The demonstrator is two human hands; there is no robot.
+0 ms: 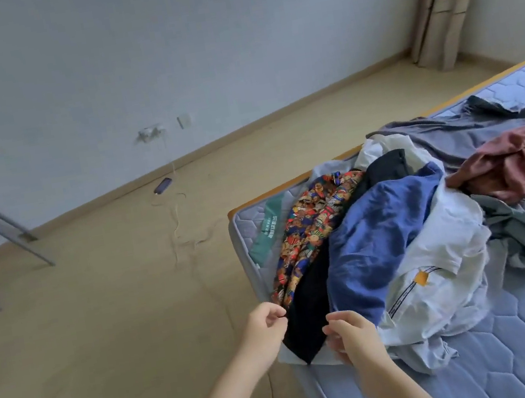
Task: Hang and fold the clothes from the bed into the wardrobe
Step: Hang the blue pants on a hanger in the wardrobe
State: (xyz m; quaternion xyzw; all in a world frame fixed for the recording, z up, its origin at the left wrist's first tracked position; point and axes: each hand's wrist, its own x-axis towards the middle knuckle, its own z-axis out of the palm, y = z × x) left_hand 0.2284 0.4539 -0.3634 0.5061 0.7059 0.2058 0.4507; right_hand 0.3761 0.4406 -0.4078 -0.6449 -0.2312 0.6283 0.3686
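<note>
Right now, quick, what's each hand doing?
Left hand: pinches the edge of the long black fabric garment.
Right hand: fingers curled at the same garment's other edge; grip cannot be told.

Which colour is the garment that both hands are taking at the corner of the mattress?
Black: the black garment, seen in the head view.

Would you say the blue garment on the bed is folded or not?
Not folded: the blue garment lies crumpled, creased and bunched, atop the clothes heap.
</note>
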